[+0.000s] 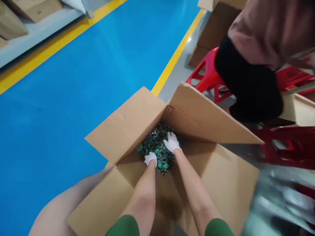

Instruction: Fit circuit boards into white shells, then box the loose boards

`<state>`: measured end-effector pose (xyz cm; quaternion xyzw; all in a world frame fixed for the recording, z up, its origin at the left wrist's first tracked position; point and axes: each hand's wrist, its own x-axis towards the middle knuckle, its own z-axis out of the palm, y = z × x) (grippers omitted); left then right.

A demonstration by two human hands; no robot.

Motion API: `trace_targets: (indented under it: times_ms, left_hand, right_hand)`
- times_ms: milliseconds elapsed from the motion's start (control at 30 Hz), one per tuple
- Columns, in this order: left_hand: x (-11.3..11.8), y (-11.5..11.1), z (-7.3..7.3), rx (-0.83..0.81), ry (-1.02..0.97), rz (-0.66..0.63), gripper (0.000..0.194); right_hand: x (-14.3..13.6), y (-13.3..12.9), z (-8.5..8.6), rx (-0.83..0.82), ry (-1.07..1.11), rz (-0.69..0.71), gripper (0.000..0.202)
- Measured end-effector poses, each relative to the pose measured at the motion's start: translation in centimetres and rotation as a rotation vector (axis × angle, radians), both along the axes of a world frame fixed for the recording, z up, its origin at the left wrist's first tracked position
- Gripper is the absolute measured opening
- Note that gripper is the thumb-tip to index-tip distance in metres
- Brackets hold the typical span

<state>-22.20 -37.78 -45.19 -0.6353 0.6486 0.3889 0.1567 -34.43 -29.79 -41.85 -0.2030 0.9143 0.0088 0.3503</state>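
A large open cardboard box (pixel 236 170) stands in front of me with its flaps folded outward. Small green circuit boards (pixel 161 152) lie heaped at its bottom. My right hand (pixel 172 142), in a white glove, rests over the far right side of the heap with its fingers spread. Nearer to me, my left hand (pixel 151 158), also white-gloved, touches the near left edge of the boards. Its fingers point down and are mostly hidden, so its grip does not show.
At the right, a person (pixel 251 78) in black shorts sits on a red plastic stool (pixel 209 73). Another red stool (pixel 290 147) is close to the box's right side. Brown cartons lie on a shelf (pixel 44 32) at upper left. Yellow lines border the blue floor (pixel 73 98).
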Motion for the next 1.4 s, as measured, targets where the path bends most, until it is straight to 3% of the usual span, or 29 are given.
trace_targets:
  times_ms: [100, 233, 300, 400, 567, 700, 833, 1000, 1167, 1267, 1400]
  left_hand:
    - [0.7, -0.6, -4.9, -0.106, -0.082, -0.004, 0.044]
    - [0.0, -2.4, -10.2, -0.194, -0.092, -0.063, 0.044]
    - [-0.1, -3.2, -12.1, -0.220, -0.116, -0.071, 0.039]
    - [0.2, -3.8, -13.5, -0.259, -0.136, -0.105, 0.038]
    - [0.3, -3.9, -13.4, -0.284, -0.184, -0.107, 0.034]
    - [0.8, -3.7, -12.8, -0.298, -0.169, -0.091, 0.033]
    - [1.7, -2.7, -12.1, -0.299, -0.132, -0.055, 0.030]
    - [0.5, 1.1, -11.2, -0.325, -0.235, 0.174, 0.036]
    - [-0.5, 2.7, -10.5, -0.333, -0.274, 0.318, 0.041]
    - [0.1, 2.0, -10.2, -0.324, -0.201, 0.266, 0.041]
    - [0.7, 1.7, -9.9, -0.300, -0.074, 0.108, 0.037]
  right_hand:
    - [-1.8, -1.6, -5.3, -0.029, 0.031, 0.104, 0.068]
    - [-4.8, -4.9, -10.6, -0.069, 0.030, 0.241, 0.059]
    - [-5.6, -6.7, -12.7, -0.058, 0.034, 0.261, 0.055]
    - [-4.7, -8.3, -14.6, -0.037, 0.047, 0.276, 0.056]
    - [-1.3, -7.1, -14.0, -0.043, -0.038, 0.355, 0.050]
    - [-1.7, -6.1, -13.4, -0.026, -0.005, 0.319, 0.052]
    - [-0.8, -7.4, -13.9, -0.007, 0.077, 0.275, 0.055]
    - [2.4, -6.9, -13.4, 0.018, 0.073, 0.246, 0.060]
    - [0.5, -5.0, -12.8, 0.014, 0.032, 0.264, 0.047]
    - [-0.5, -5.4, -13.3, -0.004, 0.055, 0.256, 0.052]
    - [0.9, -6.2, -13.9, -0.038, 0.049, 0.261, 0.058]
